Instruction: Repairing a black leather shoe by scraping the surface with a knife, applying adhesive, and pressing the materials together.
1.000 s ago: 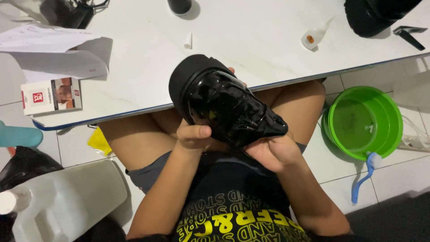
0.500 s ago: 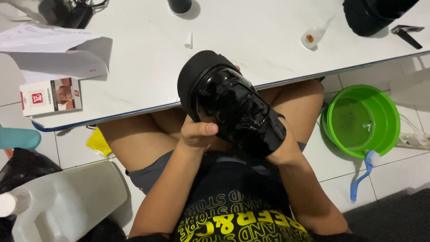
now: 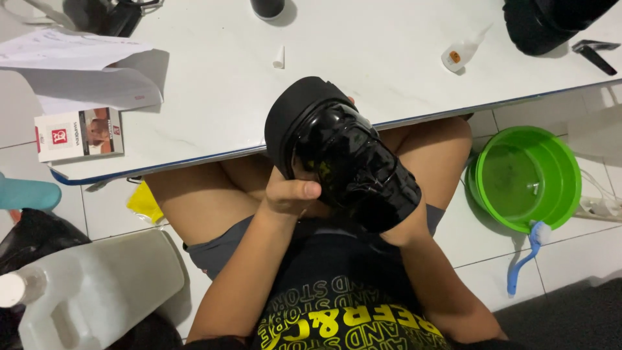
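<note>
A glossy black shoe with a thick black sole is held above the lap, just in front of the edge of the white table, sole end toward the table. The left hand is closed around its side, with the thumb laid across the upper. The right hand is hidden inside or behind the shoe, so its grip cannot be told. The step in hand is judged to be the handling and turning of the shoe for inspection or cleaning; a steady hold is called for in any further turn.

On the table a small red and white flat carton lies at the left, under white paper sheets. A small clear squeeze bottle with an orange spot lies at the right. A green plastic basin stands on the floor, with a blue brush beside it.
</note>
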